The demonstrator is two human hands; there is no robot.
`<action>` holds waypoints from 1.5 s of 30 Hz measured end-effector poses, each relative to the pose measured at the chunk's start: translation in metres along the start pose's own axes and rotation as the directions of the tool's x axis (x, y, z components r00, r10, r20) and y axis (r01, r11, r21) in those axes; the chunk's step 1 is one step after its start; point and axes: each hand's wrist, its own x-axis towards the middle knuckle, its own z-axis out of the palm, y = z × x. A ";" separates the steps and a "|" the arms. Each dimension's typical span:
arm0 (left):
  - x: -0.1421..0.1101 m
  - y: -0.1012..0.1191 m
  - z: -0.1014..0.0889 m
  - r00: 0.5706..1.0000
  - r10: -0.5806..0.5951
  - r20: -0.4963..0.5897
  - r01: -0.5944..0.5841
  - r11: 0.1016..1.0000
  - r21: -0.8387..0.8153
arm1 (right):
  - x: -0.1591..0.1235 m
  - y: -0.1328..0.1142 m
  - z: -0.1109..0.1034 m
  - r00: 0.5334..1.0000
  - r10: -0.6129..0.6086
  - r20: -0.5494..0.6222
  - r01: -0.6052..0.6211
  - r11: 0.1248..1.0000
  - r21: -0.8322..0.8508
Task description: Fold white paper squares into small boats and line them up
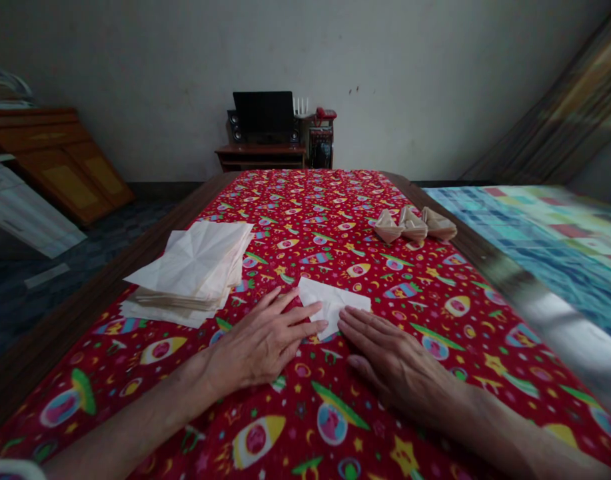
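A small folded sheet of white paper (330, 299) lies flat on the red patterned cloth in front of me. My left hand (270, 333) rests on its left side, fingers stretched out and fingertips on the paper. From the right, my right hand (390, 353) lies flat with its fingertips on the paper's lower right part. Both hands press from above and neither grips it. To the left of my left hand sits a stack of creased paper sheets (195, 267), the top one showing fold lines that radiate from its middle.
Three bundles of folded paper (414, 225) stand at the right edge of the red cloth (305, 200). Beyond the table are a desk (260, 157) with a black monitor (264, 112), and a wooden cabinet (60, 160) at left. A bed (535, 247) adjoins on the right.
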 end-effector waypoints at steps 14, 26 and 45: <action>0.062 -0.046 0.015 0.973 -0.169 -0.157 0.112 0.941 -0.319 | 0.022 0.031 0.017 0.941 0.262 -0.214 -0.283 0.957 -0.072; 0.074 -0.049 -0.001 0.974 -0.226 0.032 0.225 0.928 -0.296 | -0.005 0.044 0.032 0.963 0.195 -0.187 -0.206 0.978 -0.040; 0.072 -0.049 0.005 0.983 -0.166 -0.076 0.138 0.947 -0.290 | 0.015 0.039 0.029 0.929 0.325 -0.177 -0.298 0.940 0.165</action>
